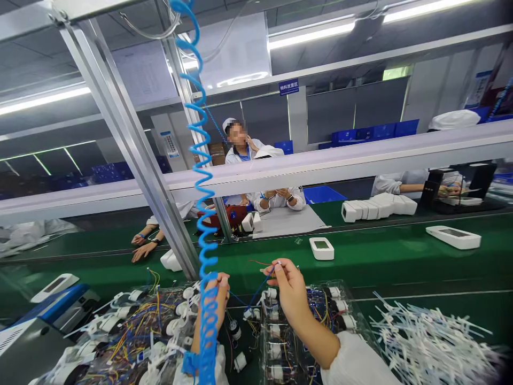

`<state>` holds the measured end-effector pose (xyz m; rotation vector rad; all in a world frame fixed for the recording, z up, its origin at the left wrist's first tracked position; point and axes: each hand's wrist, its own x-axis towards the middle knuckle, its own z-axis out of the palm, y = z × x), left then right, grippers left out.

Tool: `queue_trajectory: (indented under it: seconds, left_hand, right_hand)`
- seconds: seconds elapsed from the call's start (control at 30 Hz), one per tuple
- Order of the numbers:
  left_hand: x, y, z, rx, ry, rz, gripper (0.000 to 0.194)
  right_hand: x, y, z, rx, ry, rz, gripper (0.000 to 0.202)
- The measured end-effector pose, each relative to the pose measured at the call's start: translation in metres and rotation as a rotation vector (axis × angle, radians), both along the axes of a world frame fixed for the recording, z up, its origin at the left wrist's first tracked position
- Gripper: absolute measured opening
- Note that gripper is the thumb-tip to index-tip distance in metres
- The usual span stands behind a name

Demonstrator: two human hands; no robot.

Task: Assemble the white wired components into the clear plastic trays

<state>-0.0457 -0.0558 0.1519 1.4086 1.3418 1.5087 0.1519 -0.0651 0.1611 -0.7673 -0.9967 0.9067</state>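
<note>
Blue coil (207, 347) crosses your left hand (223, 297), grip unclear; your right hand (287, 286) pinches wires (267, 277), likely steadying them.

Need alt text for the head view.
Right hand pinches thin red and blue wires above small wired parts; the left hand is partly hidden behind a coiled blue hose. White strips lie piled at right; co-workers are across a green surface.

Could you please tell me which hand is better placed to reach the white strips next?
Probably the right hand: it is nearer the white strips, though it pinches thin wires; the left hand is farther off.
</note>
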Motion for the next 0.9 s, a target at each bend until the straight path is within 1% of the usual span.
queue_trajectory:
  seconds: [0.07, 0.13, 0.2, 0.27, 0.37, 0.43, 0.47, 0.53, 0.63, 0.7, 0.77, 0.9]
  left_hand:
    - [-0.002, 0.000, 0.000, 0.002, 0.030, -0.037, 0.051]
    - [-0.005, 0.001, -0.002, 0.018, 0.100, -0.074, 0.047]
    - [-0.007, 0.002, -0.002, 0.015, 0.221, -0.135, 0.043]
    - [-0.007, 0.002, -0.001, -0.014, 0.390, -0.239, 0.035]
    - [-0.002, -0.001, 0.003, -0.051, 0.610, -0.404, 0.027]
    - [0.000, -0.003, 0.005, -0.054, 0.672, -0.445, 0.028]
    - [0.000, -0.003, 0.005, -0.040, 0.678, -0.438, 0.028]
    - [-0.001, -0.002, 0.003, 0.019, 0.653, -0.369, 0.031]
    - [-0.006, 0.002, 0.000, 0.133, 0.569, -0.195, 0.035]
    - [-0.008, 0.004, -0.002, 0.183, 0.528, -0.110, 0.035]
    - [-0.009, 0.006, -0.004, 0.202, 0.503, -0.062, 0.036]
    - [-0.009, 0.010, -0.007, 0.170, 0.514, -0.018, 0.037]
  right_hand:
    - [-0.002, 0.000, -0.001, -0.005, -0.036, 0.042, 0.048]
    - [-0.002, -0.001, 0.001, -0.005, -0.076, 0.095, 0.048]
    - [-0.002, -0.003, 0.005, 0.007, -0.116, 0.148, 0.049]
    - [-0.001, -0.007, 0.010, 0.035, -0.143, 0.166, 0.048]
    - [0.002, -0.011, 0.017, 0.080, -0.147, 0.085, 0.044]
    - [0.004, -0.012, 0.019, 0.100, -0.148, 0.014, 0.041]
    - [0.006, -0.011, 0.019, 0.106, -0.157, -0.006, 0.039]
    - [0.008, -0.010, 0.018, 0.113, -0.204, 0.013, 0.037]
    - [0.010, -0.009, 0.016, 0.115, -0.333, 0.145, 0.030]
    - [0.010, -0.010, 0.015, 0.117, -0.401, 0.219, 0.025]
    - [0.010, -0.013, 0.015, 0.121, -0.420, 0.261, 0.026]
    - [0.009, -0.021, 0.020, 0.150, -0.353, 0.334, 0.036]
